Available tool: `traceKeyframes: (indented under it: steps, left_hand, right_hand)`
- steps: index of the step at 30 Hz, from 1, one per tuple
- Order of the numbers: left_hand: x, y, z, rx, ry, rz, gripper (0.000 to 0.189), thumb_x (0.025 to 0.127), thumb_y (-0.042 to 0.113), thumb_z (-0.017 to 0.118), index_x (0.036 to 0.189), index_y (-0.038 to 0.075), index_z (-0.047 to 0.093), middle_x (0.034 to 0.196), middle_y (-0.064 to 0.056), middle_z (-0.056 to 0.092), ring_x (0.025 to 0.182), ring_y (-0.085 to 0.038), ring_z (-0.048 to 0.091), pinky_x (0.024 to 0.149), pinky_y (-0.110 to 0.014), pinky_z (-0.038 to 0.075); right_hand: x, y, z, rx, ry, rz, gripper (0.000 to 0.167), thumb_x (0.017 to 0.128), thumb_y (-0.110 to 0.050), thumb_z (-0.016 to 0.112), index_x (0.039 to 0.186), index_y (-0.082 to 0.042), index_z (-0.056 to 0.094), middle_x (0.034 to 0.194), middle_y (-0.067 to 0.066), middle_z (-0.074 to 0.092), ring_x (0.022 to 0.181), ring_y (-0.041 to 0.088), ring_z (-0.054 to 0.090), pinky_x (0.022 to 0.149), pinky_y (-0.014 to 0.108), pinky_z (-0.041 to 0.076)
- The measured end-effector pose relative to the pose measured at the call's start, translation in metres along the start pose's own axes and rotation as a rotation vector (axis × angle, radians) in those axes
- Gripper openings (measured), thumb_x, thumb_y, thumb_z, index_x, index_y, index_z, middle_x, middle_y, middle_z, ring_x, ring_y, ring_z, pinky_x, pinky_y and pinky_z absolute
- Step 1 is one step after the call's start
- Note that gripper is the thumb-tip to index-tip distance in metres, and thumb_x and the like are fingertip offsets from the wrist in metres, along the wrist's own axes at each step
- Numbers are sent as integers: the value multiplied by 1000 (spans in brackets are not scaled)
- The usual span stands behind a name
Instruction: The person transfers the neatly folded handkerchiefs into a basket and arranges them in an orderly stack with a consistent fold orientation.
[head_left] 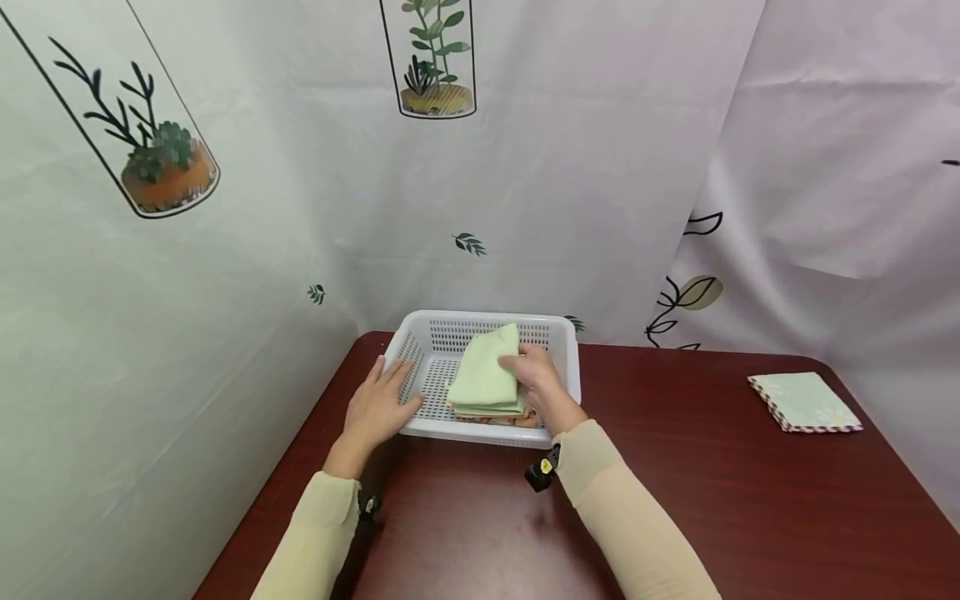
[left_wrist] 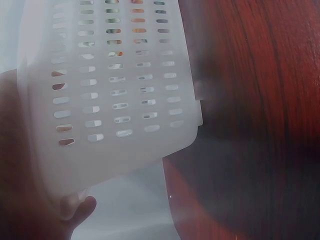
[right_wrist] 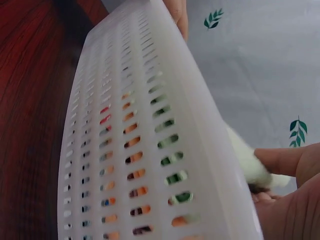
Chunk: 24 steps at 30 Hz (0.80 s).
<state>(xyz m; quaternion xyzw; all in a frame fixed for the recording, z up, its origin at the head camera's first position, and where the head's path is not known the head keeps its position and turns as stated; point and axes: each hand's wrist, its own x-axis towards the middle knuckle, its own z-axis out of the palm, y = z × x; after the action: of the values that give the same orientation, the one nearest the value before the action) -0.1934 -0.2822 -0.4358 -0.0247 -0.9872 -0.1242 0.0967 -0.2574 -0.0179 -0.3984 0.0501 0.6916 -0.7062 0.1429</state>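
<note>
A white slotted plastic basket (head_left: 420, 427) stands on the table near the wall cloth. Inside its right half lies a stack of folded cloths, topped by a pale green cloth (head_left: 483, 371). My right hand (head_left: 536, 375) pinches the right edge of that green cloth, thumb on top; the right wrist view shows the thumb (right_wrist: 280, 160) on it above the rim. Orange patterned cloth (head_left: 517, 419) shows beneath. My left hand (head_left: 378, 404) rests on the basket's left rim with fingers spread fairly straight; in the left wrist view the hand (left_wrist: 20, 165) is partly hidden behind the basket wall.
A folded light cloth with a checked edge (head_left: 806, 402) lies at the right end of the dark red wooden table (head_left: 675, 467). Printed white cloth (head_left: 525, 208) hangs behind the basket and along the left side.
</note>
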Motion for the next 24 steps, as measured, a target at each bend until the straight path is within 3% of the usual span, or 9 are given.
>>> traceKeyframes:
  steps: [5, 11, 24]
  left_hand:
    - [0, 1, 0, -2, 5, 2, 71, 94, 45, 58, 154, 10, 43, 159, -15, 40, 154, -39, 19, 116, -61, 31]
    - [0, 2, 0, -1, 1, -2, 72, 94, 46, 57, 155, 10, 43, 160, -15, 40, 154, -39, 19, 115, -62, 31]
    - [0, 2, 0, 10, 10, -1, 73, 93, 47, 57, 155, 10, 43, 159, -16, 41, 153, -40, 21, 116, -61, 31]
  right_hand:
    - [1, 1, -7, -69, 3, 30, 42, 99, -7, 60, 137, 8, 51, 124, 26, 61, 108, 35, 65, 92, 45, 56]
    - [-4, -2, -16, -90, 15, 41, 49, 100, -12, 58, 145, 6, 46, 138, 27, 53, 125, 40, 58, 101, 49, 52]
    - [-16, -19, -38, -100, 81, -73, 48, 100, -14, 57, 144, 2, 50, 138, 25, 56, 125, 39, 59, 104, 47, 50]
